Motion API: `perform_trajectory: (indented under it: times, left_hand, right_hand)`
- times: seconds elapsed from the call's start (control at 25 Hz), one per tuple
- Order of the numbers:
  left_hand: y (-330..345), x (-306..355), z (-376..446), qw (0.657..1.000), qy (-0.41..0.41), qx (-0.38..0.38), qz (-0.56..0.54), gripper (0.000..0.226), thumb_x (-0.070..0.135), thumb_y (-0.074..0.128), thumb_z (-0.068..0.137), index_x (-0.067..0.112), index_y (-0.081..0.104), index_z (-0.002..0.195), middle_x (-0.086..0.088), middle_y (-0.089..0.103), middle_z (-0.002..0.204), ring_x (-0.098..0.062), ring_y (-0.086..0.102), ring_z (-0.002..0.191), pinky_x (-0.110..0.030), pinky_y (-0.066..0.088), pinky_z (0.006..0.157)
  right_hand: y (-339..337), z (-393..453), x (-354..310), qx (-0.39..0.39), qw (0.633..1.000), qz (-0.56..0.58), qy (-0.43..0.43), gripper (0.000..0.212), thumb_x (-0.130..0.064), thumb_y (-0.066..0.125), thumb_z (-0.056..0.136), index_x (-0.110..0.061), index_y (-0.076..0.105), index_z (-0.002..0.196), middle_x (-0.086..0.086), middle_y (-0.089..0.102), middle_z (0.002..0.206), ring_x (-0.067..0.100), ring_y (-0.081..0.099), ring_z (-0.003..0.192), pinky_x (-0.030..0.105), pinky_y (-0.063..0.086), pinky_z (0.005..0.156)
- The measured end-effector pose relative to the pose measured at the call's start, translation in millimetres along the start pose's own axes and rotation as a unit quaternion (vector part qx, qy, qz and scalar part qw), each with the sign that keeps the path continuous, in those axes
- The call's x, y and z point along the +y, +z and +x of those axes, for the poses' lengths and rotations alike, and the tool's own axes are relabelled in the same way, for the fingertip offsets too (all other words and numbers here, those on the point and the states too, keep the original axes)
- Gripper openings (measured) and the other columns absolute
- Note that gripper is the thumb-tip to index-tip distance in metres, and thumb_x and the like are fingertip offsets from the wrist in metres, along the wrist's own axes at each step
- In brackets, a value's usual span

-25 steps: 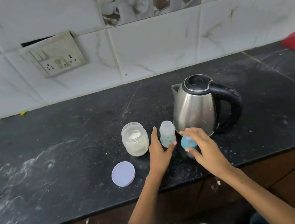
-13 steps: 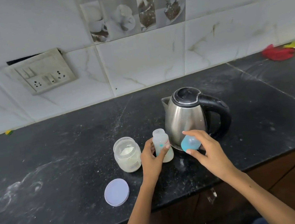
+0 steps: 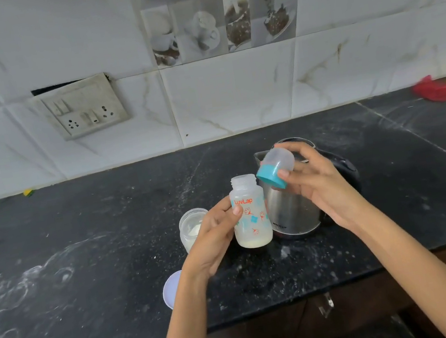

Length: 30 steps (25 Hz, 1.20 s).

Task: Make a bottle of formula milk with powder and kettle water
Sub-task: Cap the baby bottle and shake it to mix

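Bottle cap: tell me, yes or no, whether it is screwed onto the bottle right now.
No. The cap is off, held in the right hand, and the bottle in the left hand has an open neck.

Open bottle [image 3: 250,217] upright, raised before steel kettle [image 3: 290,210], powder inside.

Your left hand [image 3: 212,238] grips a clear printed plastic baby bottle [image 3: 250,214], open-necked, upright. Your right hand [image 3: 318,182] holds its teal-ringed clear cap [image 3: 275,170], tilted, before the steel kettle [image 3: 291,213].
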<state>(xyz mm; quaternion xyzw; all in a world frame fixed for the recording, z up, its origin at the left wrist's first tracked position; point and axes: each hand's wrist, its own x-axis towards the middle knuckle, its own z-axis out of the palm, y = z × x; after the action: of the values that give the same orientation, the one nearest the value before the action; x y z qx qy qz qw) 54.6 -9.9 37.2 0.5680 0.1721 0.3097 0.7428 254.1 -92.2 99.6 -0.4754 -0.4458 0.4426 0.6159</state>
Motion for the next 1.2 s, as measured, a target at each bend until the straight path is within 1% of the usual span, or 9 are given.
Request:
perform_trajectory:
  times: [0.2,0.32,0.48,0.68,0.76,0.88,1.0,1.12,1.2]
  left_hand:
    - [3.0,19.2,-2.2,0.999,0.020,-0.036,-0.014,0.055,0.044,0.065,0.085,0.013,0.056,0.129,-0.015,0.062,0.127,-0.032,0.057,0.120,-0.040,0.048,0.099]
    - [7.9,25.1,-2.9,0.999,0.027,-0.038,0.006,0.059,0.044,0.065,0.085,0.009,0.053,0.131,-0.017,0.062,0.127,-0.033,0.057,0.119,-0.041,0.047,0.100]
    - [18.6,25.1,-3.8,0.999,0.030,-0.019,0.029,0.054,0.042,0.066,0.085,0.010,0.055,0.128,-0.018,0.063,0.125,-0.032,0.059,0.117,-0.038,0.049,0.099]
    - [29.4,22.3,-6.9,0.996,0.047,0.014,0.077,0.034,0.017,0.056,0.093,0.012,0.056,0.126,-0.010,0.067,0.120,-0.023,0.062,0.114,-0.025,0.050,0.090]
    - [31.4,23.6,-9.2,0.995,0.049,0.028,0.083,0.034,0.016,0.055,0.093,0.010,0.055,0.126,-0.013,0.066,0.120,-0.026,0.062,0.113,-0.030,0.051,0.093]
    - [32.9,27.5,-14.6,0.993,0.057,0.051,0.089,0.034,0.016,0.056,0.093,0.007,0.054,0.126,-0.014,0.066,0.119,-0.026,0.062,0.111,-0.030,0.051,0.093]
    - [38.2,28.3,-17.9,0.991,0.061,0.062,0.103,0.037,0.014,0.056,0.091,0.008,0.052,0.127,-0.013,0.066,0.120,-0.023,0.063,0.112,-0.029,0.052,0.092]
    - [40.0,29.0,-20.8,0.991,0.059,0.068,0.103,0.037,0.015,0.055,0.091,0.009,0.052,0.128,-0.012,0.067,0.119,-0.022,0.063,0.112,-0.030,0.051,0.094]
    - [38.7,29.4,-23.4,0.990,0.064,0.077,0.102,0.037,0.016,0.056,0.090,0.009,0.053,0.127,-0.010,0.067,0.118,-0.021,0.063,0.110,-0.027,0.052,0.091]
  right_hand:
    - [4.5,22.9,-23.4,-0.068,0.997,0.031,-0.007,0.055,-0.016,0.066,0.082,-0.014,0.051,0.135,0.023,0.063,0.127,0.035,0.061,0.118,0.036,0.055,0.091]
    - [9.9,26.5,-26.1,-0.099,0.995,-0.003,-0.018,0.056,-0.015,0.068,0.082,-0.015,0.052,0.135,0.021,0.066,0.123,0.034,0.063,0.114,0.038,0.054,0.093]
    - [16.8,25.9,-31.9,-0.140,0.986,-0.082,-0.030,0.056,-0.012,0.078,0.075,-0.019,0.059,0.127,0.003,0.071,0.114,0.018,0.068,0.104,0.023,0.055,0.081]
    - [31.5,21.6,-26.2,-0.015,0.926,-0.372,-0.063,0.064,-0.061,0.082,0.055,-0.030,0.054,0.104,-0.015,0.065,0.094,-0.008,0.063,0.083,0.011,0.051,0.062]
    - [19.8,19.9,-29.1,-0.105,0.957,-0.272,-0.002,0.071,-0.057,0.081,0.062,-0.029,0.052,0.119,-0.015,0.065,0.112,-0.009,0.062,0.102,0.012,0.052,0.077]
    - [6.2,16.8,-35.6,-0.182,0.975,-0.121,0.039,0.062,-0.011,0.078,0.080,-0.018,0.049,0.135,-0.005,0.062,0.131,0.009,0.060,0.120,0.019,0.051,0.091]
    - [21.7,16.2,-29.0,-0.082,0.970,-0.229,-0.012,0.056,-0.022,0.084,0.068,-0.017,0.059,0.118,-0.004,0.069,0.114,0.012,0.067,0.103,0.021,0.056,0.085]
    - [19.4,13.7,-25.3,-0.146,0.979,-0.136,0.048,0.068,-0.023,0.078,0.071,-0.022,0.047,0.132,-0.011,0.065,0.123,0.001,0.062,0.112,0.018,0.051,0.095]
    - [15.6,11.3,-28.5,-0.180,0.979,-0.068,0.067,0.063,-0.009,0.072,0.079,-0.018,0.047,0.136,-0.005,0.065,0.127,0.009,0.061,0.118,0.021,0.050,0.097]
